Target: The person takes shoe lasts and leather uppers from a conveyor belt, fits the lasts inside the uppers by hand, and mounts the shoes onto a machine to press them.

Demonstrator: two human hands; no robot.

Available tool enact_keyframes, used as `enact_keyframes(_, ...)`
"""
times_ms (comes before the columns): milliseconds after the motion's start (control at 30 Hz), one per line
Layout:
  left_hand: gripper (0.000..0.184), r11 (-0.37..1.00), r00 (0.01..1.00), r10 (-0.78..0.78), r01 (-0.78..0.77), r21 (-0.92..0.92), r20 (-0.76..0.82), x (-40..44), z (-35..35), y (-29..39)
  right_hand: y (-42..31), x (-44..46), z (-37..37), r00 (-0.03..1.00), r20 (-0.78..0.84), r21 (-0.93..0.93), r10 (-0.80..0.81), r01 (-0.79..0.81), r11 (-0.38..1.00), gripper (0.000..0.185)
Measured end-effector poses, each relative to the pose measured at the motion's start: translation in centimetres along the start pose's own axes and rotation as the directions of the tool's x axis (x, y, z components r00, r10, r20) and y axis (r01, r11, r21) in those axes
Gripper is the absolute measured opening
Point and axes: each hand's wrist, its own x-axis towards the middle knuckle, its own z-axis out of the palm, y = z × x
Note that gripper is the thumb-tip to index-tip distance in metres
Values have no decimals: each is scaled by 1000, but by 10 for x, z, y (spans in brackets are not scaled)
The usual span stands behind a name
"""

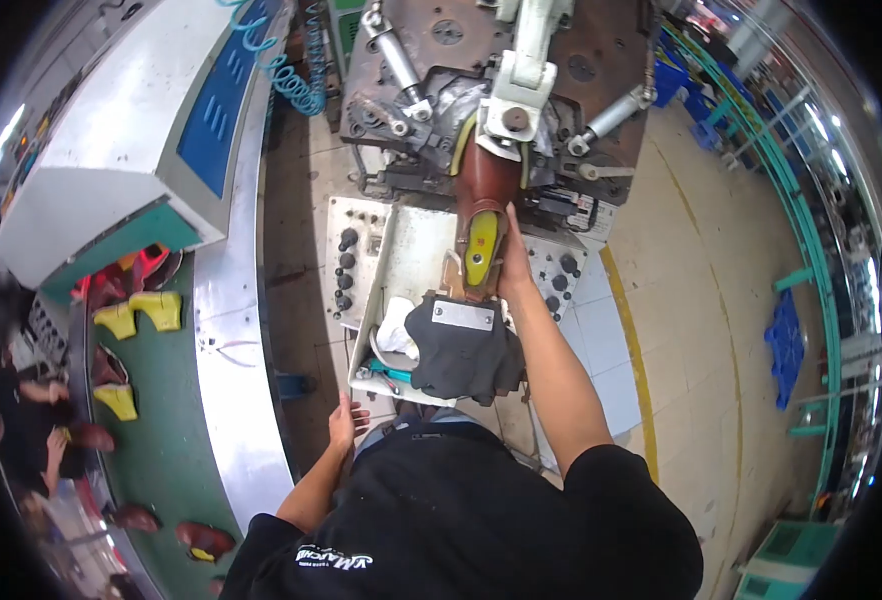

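A brown leather shoe upper (488, 177) with a yellow-green piece (481, 250) showing in its opening sits in the machine (521, 90), its toe end under the pale clamp. My right hand (513, 255) lies along the right side of the shoe's heel part; its fingertips are hidden behind the shoe. My left hand (345, 421) hangs low beside the white tray, fingers apart, with nothing in it. A black cloth cover with a metal plate (463, 316) is just below the shoe.
The white tray (386, 250) holds a white cloth and a teal tool. Knob panels flank it. On the left, a green conveyor (166, 440) carries yellow-green pieces and brown shoes beside a metal ledge (233, 370). Another person (16, 430) is at the far left.
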Motion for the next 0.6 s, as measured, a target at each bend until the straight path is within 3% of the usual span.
enact_keyframes(67,80,1000,996,-2,3,20,-85,-7,-9,-22,1,-3,0,998,52,62,31,-34,998,63)
enact_keyframes(167,80,998,983,-11,23,64,-186,-17,-19,-39,3,-14,4,996,73,40,-47,44,998,55)
enact_keyframes(367,77,965,951,149,-80,249,-272,-10,-36,-87,8,-17,-1,998,45,13,-41,40,999,51)
enact_keyframes(467,54,957,932,213,-137,257,-294,-19,-40,-93,5,-22,10,998,27,-28,-65,66,997,53)
enact_keyframes(600,69,926,924,228,-108,363,-306,-68,-46,-71,1,-30,14,994,106,31,-40,37,999,54)
